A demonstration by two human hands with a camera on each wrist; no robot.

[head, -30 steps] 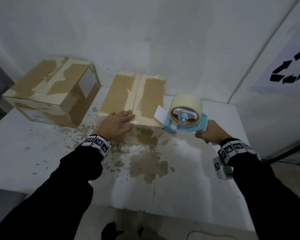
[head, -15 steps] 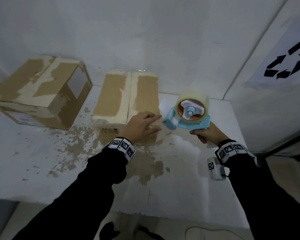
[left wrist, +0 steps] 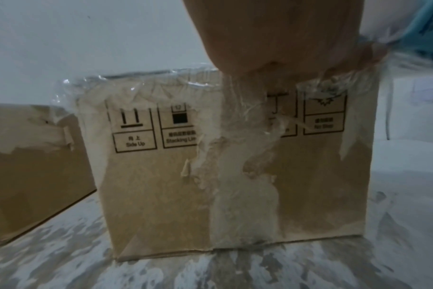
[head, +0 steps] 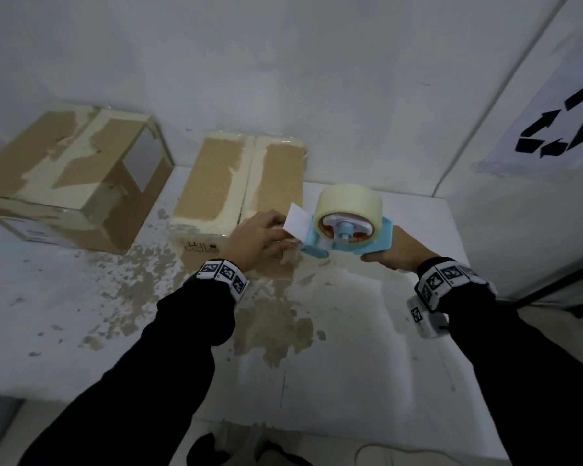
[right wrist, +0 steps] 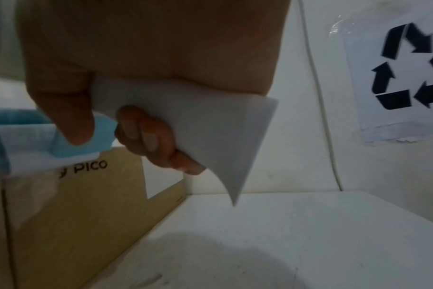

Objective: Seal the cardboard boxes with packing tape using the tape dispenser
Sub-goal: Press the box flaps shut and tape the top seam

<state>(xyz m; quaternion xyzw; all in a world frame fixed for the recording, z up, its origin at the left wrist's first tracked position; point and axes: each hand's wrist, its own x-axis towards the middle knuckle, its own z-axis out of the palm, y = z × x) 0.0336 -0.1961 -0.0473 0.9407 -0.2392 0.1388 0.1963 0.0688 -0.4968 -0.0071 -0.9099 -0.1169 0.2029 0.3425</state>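
The middle cardboard box [head: 216, 183] stands on the white table, its top seam under old pale tape. Its front face [left wrist: 161, 185] carries printed handling symbols and wrinkled clear tape. My right hand [head: 389, 252] grips the white handle [right wrist: 198, 117] of the light-blue tape dispenser [head: 350, 242], which hovers at the box's near right corner. A roll of clear tape [head: 349, 200] sits on the dispenser. At that corner my left hand [head: 261, 237] pinches the tape end just below the dispenser's white flap [head: 295, 223]. My left palm [left wrist: 272, 39] hides the fingertips in the left wrist view.
A second cardboard box [head: 74, 176] with torn patches stands at the back left. The table [head: 367, 348] is stained with brown paper scraps in the middle. A wall with a recycling sign [head: 559, 132] closes the right side, and the table's front edge is near.
My left hand slid right from the box top to the dispenser's mouth and took the tape end. The dispenser came closer to the box's near right corner.
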